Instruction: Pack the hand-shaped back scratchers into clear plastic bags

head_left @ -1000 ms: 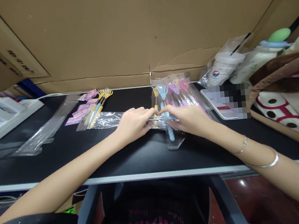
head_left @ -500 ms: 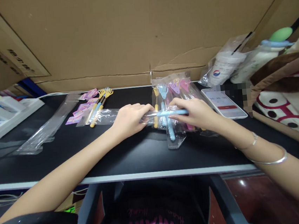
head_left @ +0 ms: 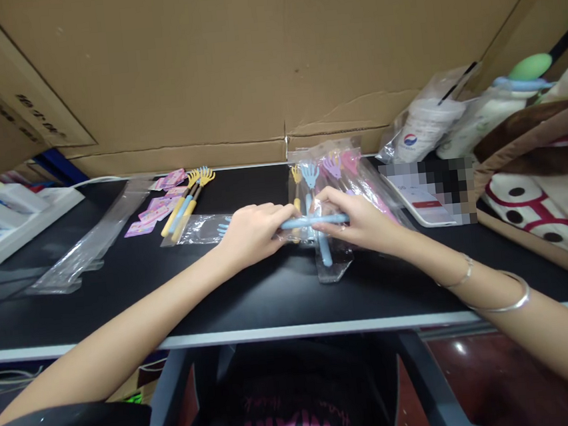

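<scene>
A blue back scratcher (head_left: 289,224) lies sideways between my hands, inside a clear plastic bag (head_left: 198,229) at least at its head end. My left hand (head_left: 258,229) is closed around the bag and the scratcher's middle; the blue claw tips show to its left. Pinched in my right hand (head_left: 357,216) is the blue handle. Beneath it on the table lie bagged back scratchers: a blue one (head_left: 310,175), a yellow one (head_left: 295,175), a purple one (head_left: 332,165) and pink ones (head_left: 350,162). My hands hide parts of these.
Loose yellow and blue back scratchers (head_left: 187,205) lie at left beside pink cards (head_left: 156,208) and flat clear bags (head_left: 95,238). A power strip (head_left: 28,224) stands far left. At right are a phone (head_left: 421,206), a bagged cup (head_left: 426,129) and a cloth bag (head_left: 540,215).
The blue back scratcher has slid left, so its claw tips now show left of my left hand. My right hand has moved slightly left with the handle.
</scene>
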Tool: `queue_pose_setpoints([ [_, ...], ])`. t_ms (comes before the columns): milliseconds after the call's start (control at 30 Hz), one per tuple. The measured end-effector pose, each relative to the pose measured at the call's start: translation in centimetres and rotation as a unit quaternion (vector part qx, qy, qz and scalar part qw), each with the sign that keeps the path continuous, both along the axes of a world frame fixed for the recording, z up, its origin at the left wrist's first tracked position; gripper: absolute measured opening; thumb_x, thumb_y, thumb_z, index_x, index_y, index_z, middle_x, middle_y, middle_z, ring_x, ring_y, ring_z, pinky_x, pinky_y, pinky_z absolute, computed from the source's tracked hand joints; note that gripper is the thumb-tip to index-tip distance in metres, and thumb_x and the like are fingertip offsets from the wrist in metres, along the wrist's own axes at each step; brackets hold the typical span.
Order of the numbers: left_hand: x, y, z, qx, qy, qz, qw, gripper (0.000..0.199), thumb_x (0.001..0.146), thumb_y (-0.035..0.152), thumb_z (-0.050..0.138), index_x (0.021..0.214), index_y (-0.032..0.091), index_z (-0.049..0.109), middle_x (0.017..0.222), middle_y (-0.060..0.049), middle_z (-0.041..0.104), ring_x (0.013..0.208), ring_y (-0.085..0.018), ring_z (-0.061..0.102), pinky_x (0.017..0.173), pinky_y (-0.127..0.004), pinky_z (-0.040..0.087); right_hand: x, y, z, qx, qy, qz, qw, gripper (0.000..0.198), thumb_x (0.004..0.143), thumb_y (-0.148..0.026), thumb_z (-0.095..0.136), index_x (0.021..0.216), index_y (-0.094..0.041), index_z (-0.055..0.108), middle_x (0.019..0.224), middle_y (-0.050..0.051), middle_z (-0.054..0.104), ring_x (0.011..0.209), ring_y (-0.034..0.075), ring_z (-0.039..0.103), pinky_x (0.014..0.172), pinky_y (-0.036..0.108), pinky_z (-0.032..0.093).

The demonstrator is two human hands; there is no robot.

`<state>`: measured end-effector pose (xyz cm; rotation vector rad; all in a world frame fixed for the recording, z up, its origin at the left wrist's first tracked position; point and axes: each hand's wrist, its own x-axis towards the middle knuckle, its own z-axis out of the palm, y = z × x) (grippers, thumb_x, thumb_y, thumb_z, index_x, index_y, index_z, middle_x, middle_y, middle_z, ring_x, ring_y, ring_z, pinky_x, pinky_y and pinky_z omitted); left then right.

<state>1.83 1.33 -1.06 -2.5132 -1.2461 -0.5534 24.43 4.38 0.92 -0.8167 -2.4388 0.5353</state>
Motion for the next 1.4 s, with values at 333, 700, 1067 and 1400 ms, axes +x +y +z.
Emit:
queue_pose_setpoints([
  [333, -0.2, 0.0, 0.1, 0.024, 0.021, -0.008, 0.999, 0.024, 0.084, 0.021, 0.051, 0.106, 0.022, 0.060, 0.086, -0.001, 0.069, 0.079, -0.017, 0.065, 0.062, -0.027, 0.039, -0.1, -0.2, -0.3, -0.042, 0.029, 0.052, 0.997, 0.028, 0.093, -0.040, 0.051, 0.110, -0.019, 0.050, 0.101, 0.006, 0.063, 0.088, 0.016, 0.060, 0.078, 0.029, 0.045],
  [700, 0.1, -0.2, 0.2, 0.050, 0.027, -0.017, 0.998, 0.023, 0.086, 0.024, 0.051, 0.108, 0.020, 0.058, 0.087, -0.001, 0.068, 0.082, -0.018, 0.062, 0.063, -0.029, 0.039, -0.4, -0.4, -0.4, -0.044, 0.054, 0.050, 0.996, 0.025, 0.093, -0.042, 0.049, 0.104, -0.020, 0.053, 0.100, 0.006, 0.064, 0.092, 0.018, 0.061, 0.083, 0.030, 0.046],
  [1067, -0.7, 0.4, 0.9, 0.065, 0.029, 0.009, 0.997, 0.026, 0.090, 0.020, 0.044, 0.113, 0.021, 0.055, 0.097, -0.003, 0.067, 0.090, -0.021, 0.060, 0.075, -0.034, 0.038, 0.6, 0.8, 0.0, -0.049, 0.090, 0.008, 0.995, 0.026, 0.090, -0.043, 0.053, 0.100, -0.019, 0.055, 0.096, 0.004, 0.064, 0.080, 0.016, 0.061, 0.074, 0.030, 0.045],
  [1400, -0.1, 0.1, 0.2, 0.090, 0.051, -0.016, 0.994, 0.026, 0.084, 0.014, 0.048, 0.108, 0.018, 0.056, 0.090, -0.001, 0.066, 0.084, -0.019, 0.059, 0.066, -0.033, 0.033, -0.2, -0.2, -0.4, 0.006, 0.072, 0.036, 0.997, 0.021, 0.091, -0.039, 0.054, 0.101, -0.020, 0.053, 0.091, 0.002, 0.061, 0.076, 0.014, 0.056, 0.071, 0.027, 0.043],
])
